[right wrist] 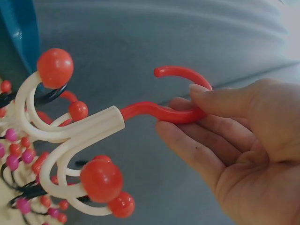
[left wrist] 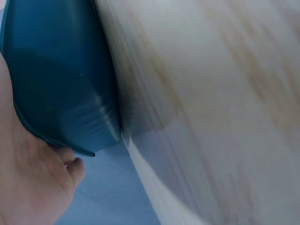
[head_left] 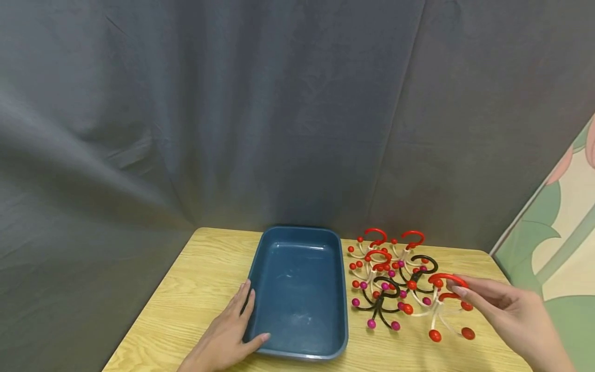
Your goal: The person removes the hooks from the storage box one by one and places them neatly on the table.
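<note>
My right hand [head_left: 516, 310] pinches the red curved top of a claw hanging hook [head_left: 438, 307] between thumb and fingers. In the right wrist view this claw hook [right wrist: 96, 123] has a cream body and several curved arms tipped with red balls. It hangs above the right part of the table, overlapping other hooks in the head view. At the left side of a dark blue rectangular tray [head_left: 297, 289], my left hand [head_left: 228, 330] rests on the rim, fingers extended along it and thumb reaching over the near corner. The tray's inside is bare.
Right of the tray lie more claw hooks: cream ones with red tops [head_left: 372, 268] and black ones with magenta balls [head_left: 380, 305]. The light wooden table [head_left: 176, 305] meets a grey curtain [head_left: 288, 113] behind. A flower-patterned panel [head_left: 562, 232] stands at right.
</note>
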Tool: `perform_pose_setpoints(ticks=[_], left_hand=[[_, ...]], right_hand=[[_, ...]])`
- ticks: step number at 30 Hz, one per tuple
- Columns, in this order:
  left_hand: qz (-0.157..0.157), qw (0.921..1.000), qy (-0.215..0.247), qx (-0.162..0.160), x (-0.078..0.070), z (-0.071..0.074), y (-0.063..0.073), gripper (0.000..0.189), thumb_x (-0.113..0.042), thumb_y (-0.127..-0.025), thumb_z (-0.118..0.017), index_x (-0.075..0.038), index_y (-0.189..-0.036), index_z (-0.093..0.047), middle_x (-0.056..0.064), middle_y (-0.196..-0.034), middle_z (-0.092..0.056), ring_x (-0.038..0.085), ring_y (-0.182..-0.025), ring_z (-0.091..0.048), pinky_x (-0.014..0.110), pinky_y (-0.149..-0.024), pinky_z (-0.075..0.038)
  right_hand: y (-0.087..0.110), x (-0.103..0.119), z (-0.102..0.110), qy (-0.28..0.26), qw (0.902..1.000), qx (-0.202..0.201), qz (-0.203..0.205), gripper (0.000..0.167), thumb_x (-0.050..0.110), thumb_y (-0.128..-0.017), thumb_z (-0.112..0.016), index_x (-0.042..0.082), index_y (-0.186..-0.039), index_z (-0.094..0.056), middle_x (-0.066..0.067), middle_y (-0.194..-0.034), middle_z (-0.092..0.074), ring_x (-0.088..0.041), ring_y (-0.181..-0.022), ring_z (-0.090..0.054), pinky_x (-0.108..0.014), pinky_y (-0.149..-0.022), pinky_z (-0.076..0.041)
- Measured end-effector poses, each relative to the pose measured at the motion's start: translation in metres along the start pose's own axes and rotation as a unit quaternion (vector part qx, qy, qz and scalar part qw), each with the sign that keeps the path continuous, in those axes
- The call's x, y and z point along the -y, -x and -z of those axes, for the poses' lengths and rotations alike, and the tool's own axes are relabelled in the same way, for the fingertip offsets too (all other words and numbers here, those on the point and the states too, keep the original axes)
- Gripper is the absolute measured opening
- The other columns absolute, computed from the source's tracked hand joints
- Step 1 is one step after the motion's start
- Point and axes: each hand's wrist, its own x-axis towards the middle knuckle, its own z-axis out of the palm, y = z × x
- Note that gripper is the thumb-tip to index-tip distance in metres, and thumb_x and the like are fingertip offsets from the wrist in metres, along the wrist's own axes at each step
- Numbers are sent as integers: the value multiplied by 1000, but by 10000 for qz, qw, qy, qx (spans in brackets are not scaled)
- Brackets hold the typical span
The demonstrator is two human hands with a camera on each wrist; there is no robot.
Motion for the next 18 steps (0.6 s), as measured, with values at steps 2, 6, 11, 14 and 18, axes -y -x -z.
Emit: perform_pose_setpoints(ticks=[2,6,11,14,18], left_hand=[[26,10000,20,40,0,0,0,107,-82,-93,-50,-8,-167,-25,4,-180,-2,28,-166,-13,53,-127,-36],[60,10000,30,63,1,0,0,107,-82,-93,-50,-8,-167,-25,4,-180,-2,28,-166,-13,53,-127,-36],[30,10000,11,39,1,0,0,107,-81,-94,-51,-8,-167,-24,4,-180,-2,28,-167,-13,53,-127,-36],[-6,10000,3,10,1,-1,0,106,-80,-94,-51,-8,-167,-24,5,-180,-3,28,-166,-13,53,-127,-36],[-44,10000,-3,8,1,-1,0,105,-79,-95,-51,-8,-167,-24,6,-180,-2,28,-166,-13,53,-127,-37]], right_hand=[[0,-8,-3,-20,10000,61,-42,33,27,-99,-75,8,-126,-77,26,-98,-79,9,-83,-73,-6,-68,-50],[-3,-25,-11,-86,9996,256,-56,33,26,-100,-73,7,-127,-77,27,-102,-78,10,-85,-72,-12,-67,-55],[-6,-40,-22,-236,9987,429,-136,33,26,-101,-72,6,-127,-77,24,-103,-79,9,-87,-72,-16,-68,-57],[-7,-45,-26,-240,9988,386,-177,33,28,-100,-73,7,-126,-77,27,-102,-78,7,-85,-72,-17,-67,-56],[-10,-48,-31,-319,9984,414,-196,34,28,-101,-72,6,-127,-77,28,-103,-77,6,-87,-73,-18,-66,-56]])
